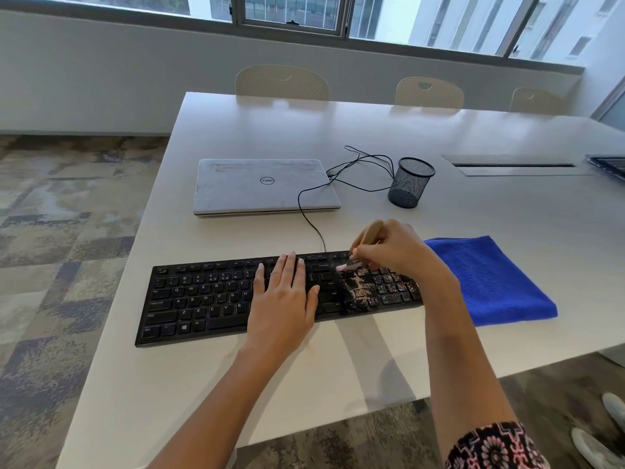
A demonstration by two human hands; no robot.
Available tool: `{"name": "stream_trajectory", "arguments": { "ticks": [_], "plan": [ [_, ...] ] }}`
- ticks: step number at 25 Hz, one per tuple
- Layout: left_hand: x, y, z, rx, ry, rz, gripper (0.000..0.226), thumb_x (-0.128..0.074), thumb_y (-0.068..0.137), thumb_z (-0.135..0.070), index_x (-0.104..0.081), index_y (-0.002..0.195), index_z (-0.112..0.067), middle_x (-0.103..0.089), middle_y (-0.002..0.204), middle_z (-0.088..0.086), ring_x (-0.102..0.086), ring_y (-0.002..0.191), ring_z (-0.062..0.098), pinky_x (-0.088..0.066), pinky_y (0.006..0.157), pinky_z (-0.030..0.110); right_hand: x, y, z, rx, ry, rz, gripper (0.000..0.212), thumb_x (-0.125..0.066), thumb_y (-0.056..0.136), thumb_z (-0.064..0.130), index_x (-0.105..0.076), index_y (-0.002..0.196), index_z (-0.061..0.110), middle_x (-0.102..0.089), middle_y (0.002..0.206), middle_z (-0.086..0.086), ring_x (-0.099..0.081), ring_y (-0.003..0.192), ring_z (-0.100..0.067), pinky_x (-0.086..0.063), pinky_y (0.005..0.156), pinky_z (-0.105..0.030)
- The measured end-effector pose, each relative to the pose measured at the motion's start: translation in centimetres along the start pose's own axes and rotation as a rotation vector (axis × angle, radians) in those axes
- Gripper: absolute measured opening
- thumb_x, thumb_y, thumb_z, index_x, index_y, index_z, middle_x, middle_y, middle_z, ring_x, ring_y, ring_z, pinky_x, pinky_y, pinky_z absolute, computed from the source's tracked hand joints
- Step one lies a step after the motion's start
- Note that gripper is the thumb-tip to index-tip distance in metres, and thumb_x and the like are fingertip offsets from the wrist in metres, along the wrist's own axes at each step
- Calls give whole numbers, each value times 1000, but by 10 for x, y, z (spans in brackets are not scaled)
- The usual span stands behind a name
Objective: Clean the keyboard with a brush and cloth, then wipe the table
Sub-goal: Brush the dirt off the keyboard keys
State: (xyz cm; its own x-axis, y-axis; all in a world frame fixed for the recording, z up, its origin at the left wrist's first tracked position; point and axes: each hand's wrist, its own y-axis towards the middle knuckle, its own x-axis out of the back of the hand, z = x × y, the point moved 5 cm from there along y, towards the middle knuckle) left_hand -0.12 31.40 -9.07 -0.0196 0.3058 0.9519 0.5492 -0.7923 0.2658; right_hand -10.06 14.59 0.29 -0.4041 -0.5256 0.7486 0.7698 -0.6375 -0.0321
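Observation:
A black keyboard (203, 299) lies on the white table (338, 374) in front of me, with pale crumbs scattered over its right-hand keys. My left hand (284, 299) rests flat on the middle keys, fingers straight. My right hand (395, 248) grips a small brush (368, 233) with a tan handle; its pale bristles touch the keys near the top right of the main block. A folded blue cloth (487, 282) lies just right of the keyboard, touching its end.
A closed grey laptop (263, 187) sits behind the keyboard, with black cables (358, 170) running to it. A black mesh pen cup (409, 182) stands to its right. A cable slot (514, 165) is set into the table. Chairs (280, 82) line the far edge.

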Motion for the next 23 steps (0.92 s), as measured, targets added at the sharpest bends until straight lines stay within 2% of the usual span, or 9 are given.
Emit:
{"name": "stream_trajectory", "arguments": {
  "ticks": [2, 4, 7, 10, 13, 15, 20, 23],
  "plan": [
    [0, 0, 0, 2, 3, 0, 67, -11, 98, -50, -41, 146, -13, -36, 155, 8, -30, 145, 22, -19, 118, 53, 5, -1, 0, 18, 12, -59, 15, -74, 78, 22, -76, 66, 29, -76, 78, 6, -72, 77, -12, -62, 76, -43],
    [1, 0, 0, 2, 1, 1, 67, -12, 98, -49, -42, 146, -12, -36, 154, 8, -30, 144, 22, -19, 118, 53, 2, -2, 8, 61, 68, -95, 5, -75, 82, 21, -79, 78, 22, -76, 76, 5, -73, 74, -13, -63, 76, -40],
    [2, -1, 0, 2, 4, -6, 66, -14, 99, -48, -44, 144, -11, -39, 153, 9, -33, 143, 22, -22, 117, 53, -9, -5, 20, 91, 144, -114, 8, -76, 86, 27, -79, 85, 20, -76, 77, 4, -74, 76, -15, -63, 77, -39],
    [2, -1, -1, 2, 4, -3, 65, -16, 99, -48, -45, 144, -11, -40, 152, 9, -34, 143, 22, -23, 117, 53, -13, -4, 14, 76, 14, -90, 12, -72, 88, 26, -78, 83, 17, -76, 80, 3, -72, 77, -17, -61, 78, -35],
    [1, -1, -1, 4, 3, -9, 65, -16, 99, -48, -44, 144, -11, -39, 152, 9, -33, 143, 22, -22, 117, 53, 3, -1, 6, 44, -178, -181, 17, -70, 85, 32, -74, 79, 17, -75, 81, 3, -70, 77, -15, -56, 75, -30],
    [1, -1, -1, 6, 7, -6, 66, -15, 99, -48, -43, 145, -12, -38, 153, 8, -32, 143, 22, -21, 117, 53, 9, 0, 8, 38, -168, -247, 21, -69, 88, 33, -76, 85, 13, -74, 79, 0, -69, 72, -14, -54, 70, -27],
    [0, -1, -1, 5, 9, -7, 65, -15, 99, -48, -43, 145, -11, -39, 153, 8, -32, 143, 22, -21, 117, 53, -18, 0, 22, 121, 41, -230, 29, -62, 98, 32, -74, 100, 5, -75, 84, -9, -74, 69, -19, -63, 69, -41],
    [1, -1, 0, 5, 4, -3, 66, -15, 99, -48, -43, 145, -11, -39, 153, 9, -32, 143, 22, -22, 117, 53, -22, -2, 16, 94, -29, -190, 31, -61, 99, 31, -73, 88, 5, -72, 72, -6, -72, 60, -17, -62, 66, -42]
  ]
}}
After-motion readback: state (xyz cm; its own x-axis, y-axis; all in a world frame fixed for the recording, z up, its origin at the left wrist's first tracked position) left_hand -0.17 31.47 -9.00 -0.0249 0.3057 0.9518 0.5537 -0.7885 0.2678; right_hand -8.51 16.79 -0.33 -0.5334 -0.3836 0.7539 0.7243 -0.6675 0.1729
